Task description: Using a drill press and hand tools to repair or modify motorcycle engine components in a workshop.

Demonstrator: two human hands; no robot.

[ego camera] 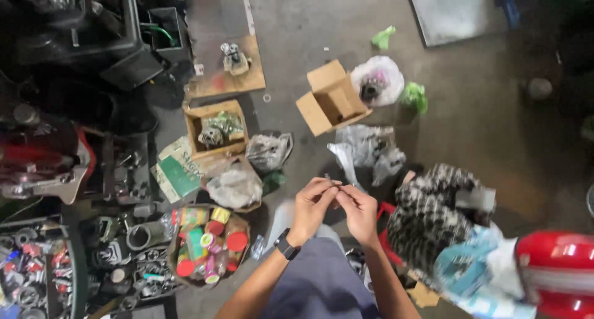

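A: Fingers first. Left hand [312, 202] and right hand [357, 209] meet at the fingertips, both pinched nearly closed around 1 small dark part [328, 178]. Too small to identify; it looks like a pin or screw.

B: Where does the part sit?

A: Up in the air between the 2 sets of fingertips, above the lap, just this side of the open cardboard box [332, 97]. I judge both hands share the pinch because the piece is too tiny for a 1-hand hold.

B: Wrist?

A: Black watch [286, 244] on the left wrist. Grey shorts [318, 282] below both forearms.

B: Moving outward from the box.

A: Clear plastic bags [365, 149] lie between the box and the hands, opened, within reach. A white bag with a dark item [377, 81] touches the box's far right side. Left of the box, a second box holding engine parts [216, 130]. Near-left of it, well apart, a basket of coloured cans [207, 245], probably grouped to keep them upright. Right of the hands, a checked cloth [433, 211].
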